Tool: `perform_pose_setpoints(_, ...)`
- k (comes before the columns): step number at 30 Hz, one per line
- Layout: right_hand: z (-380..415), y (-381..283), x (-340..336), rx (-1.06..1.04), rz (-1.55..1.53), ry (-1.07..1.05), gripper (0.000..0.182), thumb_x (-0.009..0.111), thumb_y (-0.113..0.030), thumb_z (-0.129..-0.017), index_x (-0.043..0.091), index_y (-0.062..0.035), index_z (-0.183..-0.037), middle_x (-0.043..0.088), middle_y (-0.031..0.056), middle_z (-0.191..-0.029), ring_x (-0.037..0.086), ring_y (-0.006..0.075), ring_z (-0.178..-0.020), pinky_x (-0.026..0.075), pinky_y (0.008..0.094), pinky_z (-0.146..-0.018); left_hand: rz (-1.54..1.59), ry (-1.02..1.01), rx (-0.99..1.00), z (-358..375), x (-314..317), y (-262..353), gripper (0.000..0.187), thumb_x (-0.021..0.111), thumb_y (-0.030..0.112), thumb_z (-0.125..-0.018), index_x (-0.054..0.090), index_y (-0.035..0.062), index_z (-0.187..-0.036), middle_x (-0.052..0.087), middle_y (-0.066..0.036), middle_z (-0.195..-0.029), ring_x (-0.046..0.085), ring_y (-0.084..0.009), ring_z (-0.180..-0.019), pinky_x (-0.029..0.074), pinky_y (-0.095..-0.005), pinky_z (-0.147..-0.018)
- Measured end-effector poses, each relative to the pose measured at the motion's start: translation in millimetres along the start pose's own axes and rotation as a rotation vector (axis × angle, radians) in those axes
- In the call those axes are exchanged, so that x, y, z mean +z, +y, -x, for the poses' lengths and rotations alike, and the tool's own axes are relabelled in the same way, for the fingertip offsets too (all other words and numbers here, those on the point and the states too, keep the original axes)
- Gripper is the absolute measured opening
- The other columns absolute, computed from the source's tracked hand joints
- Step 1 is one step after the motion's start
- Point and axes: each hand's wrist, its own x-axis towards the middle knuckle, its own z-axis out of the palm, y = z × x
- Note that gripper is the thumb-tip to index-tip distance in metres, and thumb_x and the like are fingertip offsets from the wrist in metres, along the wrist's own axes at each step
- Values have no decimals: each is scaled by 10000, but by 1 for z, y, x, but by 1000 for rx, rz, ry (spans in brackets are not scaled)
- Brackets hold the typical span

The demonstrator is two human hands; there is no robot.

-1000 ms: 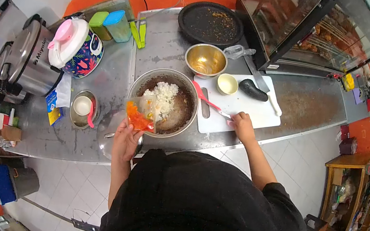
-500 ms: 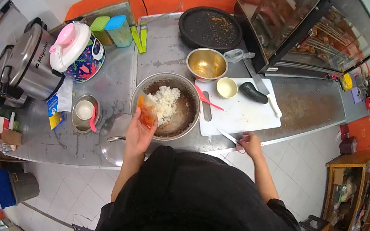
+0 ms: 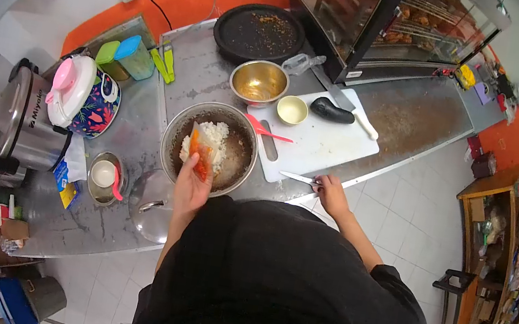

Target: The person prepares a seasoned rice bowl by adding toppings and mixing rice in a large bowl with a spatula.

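My left hand (image 3: 193, 187) is closed around a clear plastic packet of orange-red sauce (image 3: 201, 155), held over the near left side of a metal bowl (image 3: 241, 179). White rice (image 3: 214, 140) lies in that bowl, partly hidden by the packet. My right hand (image 3: 331, 192) grips a pair of scissors (image 3: 298, 177) by the handles, at the near edge of a white cutting board (image 3: 323, 146). The blades point left, toward the bowl. A red spoon (image 3: 268, 131) rests between bowl and board. On the board are a small cream bowl (image 3: 292, 110) and a dark pestle-like object (image 3: 333, 111).
A knife (image 3: 355, 113) with a white handle lies across the board's far right corner. Behind are a smaller metal bowl (image 3: 258, 82) and a black stone mortar (image 3: 258, 31). A glass display case (image 3: 388, 33) stands at back right. A glass lid (image 3: 150, 206) sits left of my left hand.
The camera view has shifted, moving the counter items left in the picture. My right hand has lifted the scissors' handles slightly, and the blades now lie more level. The packet stays over the bowl.
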Motion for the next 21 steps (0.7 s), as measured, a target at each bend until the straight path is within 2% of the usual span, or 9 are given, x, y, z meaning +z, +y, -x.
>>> perform_pose_setpoints(3,-2,-2,-7,121,-121,-40,285,615,-120,-691,541,-37,-954,538,162,-858,508,329,-832,419,378,-707,-83,-31,-15,-2,-1,-4,334,500,74,-823,432,59,-1150,530,-21,-1041,491,-124,-988,405,-260,-857)
perform_pose_setpoints(5,-5,5,-6,11,-39,-40,332,596,-59,-718,498,-7,-1031,561,164,-820,553,273,-776,445,343,-658,-107,-63,-35,0,7,-3,425,497,14,-805,361,52,-1205,479,-39,-1112,467,-137,-1019,383,-279,-898)
perform_pose_setpoints(7,-13,-29,-41,438,-254,-266,331,588,-61,-749,483,-3,-1058,571,152,-768,564,195,-790,445,292,-647,-280,-147,88,2,24,-5,531,500,-36,-782,264,42,-1251,415,-72,-1178,449,-163,-1040,373,-292,-910)
perform_pose_setpoints(8,-12,-29,-47,417,-346,-316,354,587,-70,-763,467,-19,-1092,565,107,-807,553,128,-806,436,250,-667,-305,-159,116,1,28,-5,607,528,-71,-745,216,42,-1253,377,-96,-1196,435,-185,-1055,378,-303,-905)
perform_pose_setpoints(9,-14,-37,-53,412,-345,-311,354,587,-70,-763,467,-19,-1092,565,107,-807,553,128,-806,436,250,-667,-305,-164,121,-2,29,-7,607,528,-71,-745,216,42,-1253,377,-96,-1196,435,-185,-1055,378,-303,-905)
perform_pose_setpoints(11,-15,-67,-63,206,-1015,-341,428,621,-126,-751,435,-37,-1126,553,57,-872,553,142,-791,450,263,-671,-414,-147,265,-6,28,-14,660,559,-97,-711,197,46,-1244,385,-108,-1165,440,-188,-1045,390,-307,-893)
perform_pose_setpoints(14,-27,-123,-82,3,-941,-435,507,677,-137,-710,408,-73,-1135,495,6,-868,494,93,-806,428,233,-661,-462,-151,306,-6,42,-18,698,585,-116,-684,184,46,-1233,401,-116,-1127,462,-190,-1010,410,-306,-867)
perform_pose_setpoints(19,-46,-147,-74,-74,-851,-400,494,721,-263,-665,461,-70,-1038,473,0,-807,434,91,-712,368,218,-626,-546,-221,350,-4,51,-19,711,588,-123,-681,174,56,-1231,419,-139,-1095,483,-191,-978,423,-302,-843)
perform_pose_setpoints(21,-51,-152,-72,-54,-876,-435,485,720,-236,-675,465,-72,-1053,381,-51,-755,365,33,-682,327,179,-620,-574,-241,366,-2,51,-20,711,589,-126,-679,177,60,-1228,424,-143,-1086,486,-190,-976,424,-302,-839)
